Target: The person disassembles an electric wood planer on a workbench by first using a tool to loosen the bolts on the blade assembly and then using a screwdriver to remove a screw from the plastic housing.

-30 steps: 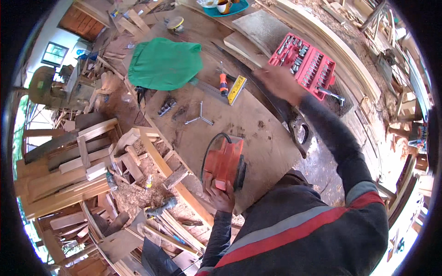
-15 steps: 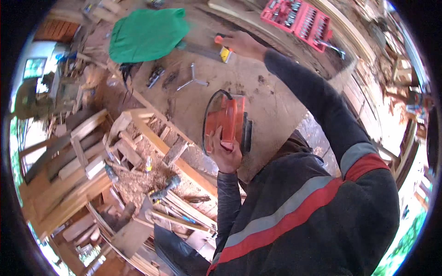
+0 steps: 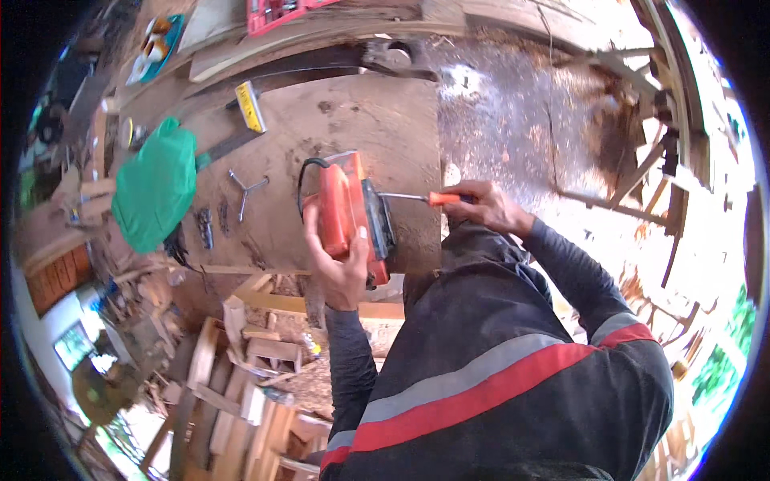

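Note:
My left hand (image 3: 338, 268) grips a red power sander (image 3: 341, 204), which is tipped on its side on the wooden workbench (image 3: 401, 112). Its black base (image 3: 378, 216) faces right, and a black cord loops from its far end. From the right, my right hand (image 3: 489, 210) holds a screwdriver (image 3: 449, 198) by its orange and black handle. The metal shaft points left, and its tip is at the sander's base; whether it sits in a screw is too small to tell.
On the bench lie a Y-shaped wrench (image 3: 243, 192), a try square (image 3: 250, 107) with a yellow handle, and a green cloth (image 3: 156, 188). A red socket-set case (image 3: 290, 14) stands at the far edge. Wood offcuts (image 3: 273, 353) and shavings lie below the bench's near left side.
My right hand has come back from the try square's area with the screwdriver, bringing its tip to the sander's base. The view has turned to the right. My left hand still holds the sander.

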A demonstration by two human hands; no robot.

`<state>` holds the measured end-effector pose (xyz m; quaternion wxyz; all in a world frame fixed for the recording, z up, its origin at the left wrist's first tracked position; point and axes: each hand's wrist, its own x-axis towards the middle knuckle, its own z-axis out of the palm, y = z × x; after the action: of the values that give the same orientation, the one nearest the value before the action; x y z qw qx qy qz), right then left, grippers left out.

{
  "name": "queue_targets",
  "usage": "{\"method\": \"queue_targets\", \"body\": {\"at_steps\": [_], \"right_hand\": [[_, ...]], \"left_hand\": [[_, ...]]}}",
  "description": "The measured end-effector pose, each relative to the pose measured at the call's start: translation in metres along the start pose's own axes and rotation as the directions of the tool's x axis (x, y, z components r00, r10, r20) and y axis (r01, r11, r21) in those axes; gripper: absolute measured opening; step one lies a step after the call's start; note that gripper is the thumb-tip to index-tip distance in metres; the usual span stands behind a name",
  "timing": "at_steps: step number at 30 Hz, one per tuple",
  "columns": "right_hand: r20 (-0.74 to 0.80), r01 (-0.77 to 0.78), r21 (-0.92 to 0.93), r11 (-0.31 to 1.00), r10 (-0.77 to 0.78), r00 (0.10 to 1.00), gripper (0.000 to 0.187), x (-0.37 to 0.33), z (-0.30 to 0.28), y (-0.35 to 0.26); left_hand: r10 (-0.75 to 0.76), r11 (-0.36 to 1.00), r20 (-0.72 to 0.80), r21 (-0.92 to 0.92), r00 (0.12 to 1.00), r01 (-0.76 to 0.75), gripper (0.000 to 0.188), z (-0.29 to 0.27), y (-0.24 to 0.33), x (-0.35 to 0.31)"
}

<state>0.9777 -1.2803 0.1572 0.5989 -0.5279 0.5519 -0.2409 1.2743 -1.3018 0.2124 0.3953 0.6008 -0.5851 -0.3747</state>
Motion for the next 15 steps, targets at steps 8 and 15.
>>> {"method": "queue_targets", "body": {"at_steps": [8,15], "right_hand": [[-0.005,0.134,0.075,0.988,-0.134,0.991,0.04,0.023,0.004,0.03],[0.039,0.144,0.166,0.976,-0.152,0.988,0.039,0.026,0.0,0.039]], "left_hand": [[0.025,0.583,0.759,0.517,0.65,-0.627,0.038,0.019,0.018,0.089],[-0.04,0.604,0.759,0.537,0.65,-0.589,0.033,0.03,0.005,0.102]]}}
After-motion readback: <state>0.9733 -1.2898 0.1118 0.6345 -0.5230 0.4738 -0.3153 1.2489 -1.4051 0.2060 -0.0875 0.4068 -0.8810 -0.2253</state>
